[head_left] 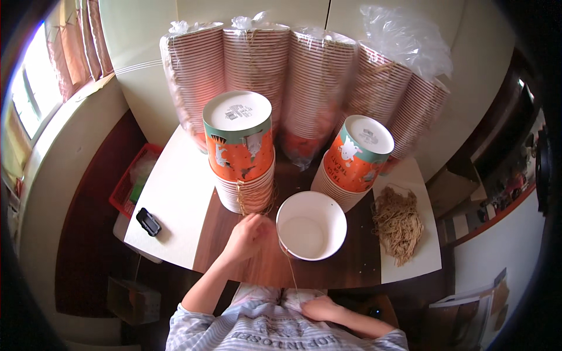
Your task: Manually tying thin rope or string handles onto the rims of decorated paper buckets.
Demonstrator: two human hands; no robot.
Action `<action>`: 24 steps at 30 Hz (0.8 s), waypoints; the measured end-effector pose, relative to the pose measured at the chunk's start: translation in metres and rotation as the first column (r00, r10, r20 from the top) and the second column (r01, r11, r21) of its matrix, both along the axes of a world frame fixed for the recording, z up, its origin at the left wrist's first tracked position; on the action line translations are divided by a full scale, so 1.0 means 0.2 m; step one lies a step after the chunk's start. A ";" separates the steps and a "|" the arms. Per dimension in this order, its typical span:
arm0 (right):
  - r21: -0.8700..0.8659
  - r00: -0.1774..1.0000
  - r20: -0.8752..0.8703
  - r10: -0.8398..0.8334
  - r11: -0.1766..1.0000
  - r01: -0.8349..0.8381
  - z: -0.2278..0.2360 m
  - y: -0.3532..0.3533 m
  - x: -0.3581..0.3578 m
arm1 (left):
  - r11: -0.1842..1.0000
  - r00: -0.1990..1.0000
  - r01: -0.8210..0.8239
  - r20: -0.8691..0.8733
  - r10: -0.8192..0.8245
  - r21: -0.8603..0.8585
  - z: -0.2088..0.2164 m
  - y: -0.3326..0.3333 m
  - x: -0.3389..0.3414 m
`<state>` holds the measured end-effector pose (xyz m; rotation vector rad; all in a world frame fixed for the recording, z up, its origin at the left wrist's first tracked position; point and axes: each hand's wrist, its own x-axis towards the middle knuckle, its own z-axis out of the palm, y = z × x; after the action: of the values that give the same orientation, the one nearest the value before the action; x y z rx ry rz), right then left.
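Note:
A white paper bucket (311, 227) sits with its open mouth facing me near the table's front edge. A thin tan string (291, 270) runs from its left side down toward my lap. My right hand (319, 308) is closed on the string's lower end, low in front of my body. Left of the bucket, my left hand (252, 236) has its fingers curled together; whatever is in them is hidden. Just beyond it stands an upside-down stack of orange and green paper buckets (241, 158), with tan strings (241, 198) hanging down its front.
Another upside-down bucket stack (355, 161) stands behind right. Tall plastic-wrapped bucket stacks (319, 82) line the back. A bundle of tan strings (399, 225) lies on the table's right, a small black tray (148, 222) on its left. A red basket (136, 175) is beyond the left edge.

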<state>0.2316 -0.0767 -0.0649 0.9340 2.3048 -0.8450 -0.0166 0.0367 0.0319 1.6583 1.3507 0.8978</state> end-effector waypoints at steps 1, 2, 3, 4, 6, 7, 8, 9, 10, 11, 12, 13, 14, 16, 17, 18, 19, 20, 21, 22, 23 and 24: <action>-0.073 0.995 0.085 0.057 0.996 -0.050 -0.03 0.01 0.05 | 0.955 0.985 0.040 -0.174 0.013 0.296 -0.01 0.04 0.00; -0.149 0.979 0.166 0.118 0.984 -0.094 -0.06 0.01 0.10 | 0.824 0.940 0.129 -0.332 0.076 0.553 0.00 0.06 0.01; -0.149 0.979 0.167 0.116 0.985 -0.092 -0.04 0.00 0.13 | 0.823 0.941 0.130 -0.331 0.075 0.553 0.03 0.08 0.01; -0.219 0.971 0.164 0.173 0.966 -0.135 -0.02 -0.01 0.16 | 0.802 0.889 0.241 -0.456 0.044 0.546 0.06 0.09 0.02; -0.405 0.980 0.027 0.199 0.898 -0.171 0.01 0.00 0.22 | 0.756 0.793 0.408 -0.609 -0.015 0.513 0.09 0.13 0.01; -0.513 0.984 -0.100 0.150 0.839 -0.180 0.04 0.01 0.22 | 0.752 0.793 0.411 -0.609 -0.016 0.515 0.08 0.14 0.00; -0.702 0.983 -0.172 0.060 0.692 -0.165 0.08 0.04 0.24 | 0.730 0.797 0.438 -0.602 -0.045 0.525 0.06 0.14 -0.01; -0.775 0.965 -0.259 -0.049 0.607 -0.177 0.15 0.09 0.25 | 0.704 0.801 0.466 -0.594 -0.078 0.536 0.04 0.15 -0.01; -0.833 0.930 -0.330 -0.160 0.514 -0.207 0.22 0.12 0.26 | 0.684 0.811 0.480 -0.575 -0.107 0.550 0.02 0.14 -0.02; -0.891 0.854 -0.349 -0.387 0.419 -0.175 0.31 0.12 0.28 | 0.663 0.820 0.493 -0.556 -0.137 0.563 -0.01 0.11 -0.02; -0.923 0.779 -0.339 -0.528 0.345 -0.167 0.38 0.15 0.29 | 0.632 0.815 0.513 -0.562 -0.145 0.580 -0.02 0.09 0.00; -0.899 0.576 -0.438 -0.690 0.340 -0.276 0.42 0.16 0.31 | 0.635 0.788 0.548 -0.589 -0.176 0.544 -0.04 0.03 0.03; -0.851 0.342 -0.505 -0.792 0.391 -0.350 0.46 0.15 0.30 | 0.635 0.761 0.582 -0.615 -0.206 0.507 -0.03 -0.03 0.05; -0.754 -0.003 -0.471 -0.882 0.405 -0.517 0.47 0.16 0.24 | 0.569 0.793 0.575 -0.572 -0.210 0.588 0.04 -0.17 0.17; -0.742 -0.135 -0.416 -0.899 0.421 -0.522 0.55 0.19 0.18 | 0.584 0.789 0.587 -0.556 -0.260 0.560 0.03 -0.23 0.22; -0.738 -0.222 -0.358 -0.907 0.420 -0.528 0.62 0.21 0.13 | 0.610 0.843 0.526 -0.460 -0.281 0.592 0.04 -0.28 0.27; -0.739 -0.312 -0.319 -0.895 0.441 -0.509 0.67 0.23 0.10 | 0.635 0.883 0.467 -0.359 -0.302 0.615 0.05 -0.31 0.32; -0.728 -0.349 -0.287 -0.892 0.440 -0.526 0.70 0.26 0.07 | 0.633 0.881 0.472 -0.360 -0.308 0.613 0.06 -0.32 0.33; -0.717 -0.384 -0.255 -0.887 0.440 -0.541 0.73 0.30 0.03 | 0.732 0.925 0.374 -0.175 -0.337 0.569 0.07 -0.33 0.33; -0.704 -0.417 -0.224 -0.881 0.442 -0.555 0.76 0.33 -0.01 | 0.820 0.942 0.284 0.015 -0.335 0.496 0.09 -0.32 0.33; -0.705 -0.428 -0.217 -0.877 0.444 -0.553 0.77 0.36 -0.04 | 0.877 0.949 0.257 0.066 -0.308 0.406 0.12 -0.33 0.31; -0.705 -0.438 -0.211 -0.874 0.447 -0.551 0.78 0.38 -0.06 | 0.924 0.932 0.224 0.211 -0.296 0.309 0.12 -0.32 0.31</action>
<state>0.2204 -0.0004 0.0919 -0.1302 1.0851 -4.1405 0.0456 -0.0275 0.0556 1.8108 0.8314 1.1342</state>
